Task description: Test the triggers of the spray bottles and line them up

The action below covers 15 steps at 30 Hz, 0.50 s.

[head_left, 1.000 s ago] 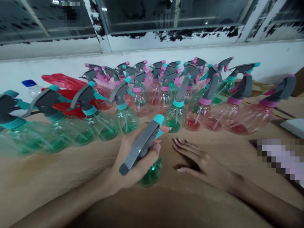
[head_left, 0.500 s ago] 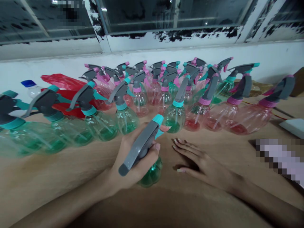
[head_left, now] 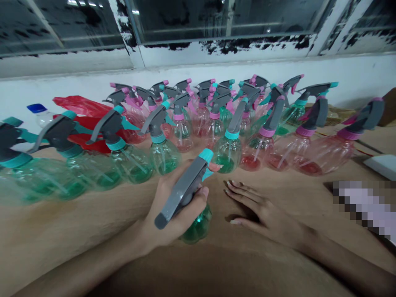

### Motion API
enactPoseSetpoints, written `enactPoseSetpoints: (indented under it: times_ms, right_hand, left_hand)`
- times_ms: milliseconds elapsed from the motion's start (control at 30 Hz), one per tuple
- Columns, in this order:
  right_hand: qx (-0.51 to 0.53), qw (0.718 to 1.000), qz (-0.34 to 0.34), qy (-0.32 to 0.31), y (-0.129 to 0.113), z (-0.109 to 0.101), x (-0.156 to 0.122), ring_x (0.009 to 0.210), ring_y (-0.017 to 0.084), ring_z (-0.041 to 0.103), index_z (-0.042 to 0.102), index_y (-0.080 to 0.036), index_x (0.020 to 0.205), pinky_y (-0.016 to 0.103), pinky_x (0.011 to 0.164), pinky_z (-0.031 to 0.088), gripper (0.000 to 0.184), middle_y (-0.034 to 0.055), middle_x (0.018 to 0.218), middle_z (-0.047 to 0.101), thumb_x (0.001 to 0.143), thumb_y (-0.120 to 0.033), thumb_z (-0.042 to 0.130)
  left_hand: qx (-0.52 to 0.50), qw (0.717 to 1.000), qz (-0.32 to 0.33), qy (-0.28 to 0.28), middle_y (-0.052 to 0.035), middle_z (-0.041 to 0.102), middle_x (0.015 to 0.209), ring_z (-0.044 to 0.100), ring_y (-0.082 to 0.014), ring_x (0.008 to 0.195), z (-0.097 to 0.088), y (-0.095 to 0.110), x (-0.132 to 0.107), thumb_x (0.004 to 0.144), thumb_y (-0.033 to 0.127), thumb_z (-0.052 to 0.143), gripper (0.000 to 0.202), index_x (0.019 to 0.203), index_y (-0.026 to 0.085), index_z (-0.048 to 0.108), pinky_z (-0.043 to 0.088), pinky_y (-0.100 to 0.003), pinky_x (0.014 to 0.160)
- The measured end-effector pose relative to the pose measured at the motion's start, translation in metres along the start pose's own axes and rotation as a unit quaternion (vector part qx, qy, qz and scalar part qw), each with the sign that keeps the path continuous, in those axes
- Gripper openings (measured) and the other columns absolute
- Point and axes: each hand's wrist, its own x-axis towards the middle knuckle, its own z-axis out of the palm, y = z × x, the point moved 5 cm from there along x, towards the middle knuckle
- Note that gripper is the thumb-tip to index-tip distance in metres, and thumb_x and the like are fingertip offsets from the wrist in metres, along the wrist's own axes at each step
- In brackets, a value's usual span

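Observation:
My left hand (head_left: 176, 202) is wrapped round the neck of a green spray bottle (head_left: 198, 227). Its grey trigger head, with a turquoise nozzle, points away from me to the upper right. The hand hides the collar and much of the bottle's upper body. My right hand (head_left: 260, 210) rests on the wooden table (head_left: 253, 264) to the right of that bottle, holding nothing, fingers stretched out and thumb apart. Just beyond the hands stands another green spray bottle (head_left: 227, 152) with a turquoise collar; beside it is a pink spray bottle (head_left: 255, 154).
Green bottles (head_left: 131, 165) line the left and pink ones (head_left: 324, 154) the right, with several more in rows behind. A red plastic bag (head_left: 83, 106) and a blue-capped bottle (head_left: 43, 117) lie back left. A white box-like object (head_left: 382, 165) sits at right, below a wall with windows.

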Motion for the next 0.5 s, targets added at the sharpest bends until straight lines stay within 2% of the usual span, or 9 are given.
enactPoseSetpoints:
  times_ms: [133,367,500]
  right_hand:
    - [-0.004,1.0,0.0,-0.002,0.0,-0.0002,-0.0003,0.136,0.023,0.032,0.03,-0.027,0.144,0.048,0.11,0.031,0.063,0.0046,0.147,0.038,0.088,-0.045,0.052]
    - [-0.024,0.999,0.006,-0.02,0.0004,0.0014,-0.0001,0.137,0.022,0.029,0.029,-0.023,0.144,0.047,0.111,0.03,0.063,0.0051,0.149,0.036,0.089,-0.047,0.049]
    - [-0.02,1.0,0.005,-0.017,0.0001,0.0007,0.0003,0.137,0.022,0.03,0.031,-0.024,0.144,0.046,0.111,0.03,0.062,0.0047,0.148,0.036,0.089,-0.046,0.05]
  left_hand:
    - [0.017,1.0,0.006,0.004,0.0019,0.066,0.071,0.062,-0.0151,0.056,-0.0002,-0.0007,0.0,0.081,0.025,0.046,0.013,0.077,0.026,0.058,0.05,-0.027,0.053]
    - [0.006,1.0,0.009,0.004,0.0024,0.065,0.071,0.063,-0.0154,0.057,0.0003,-0.0008,0.0015,0.081,0.024,0.046,0.011,0.079,0.026,0.057,0.05,-0.027,0.053]
    - [-0.003,1.0,0.001,-0.011,0.0022,0.065,0.072,0.063,-0.0159,0.059,0.0017,-0.0006,0.0007,0.082,0.024,0.044,0.014,0.088,0.027,0.056,0.049,-0.028,0.056]
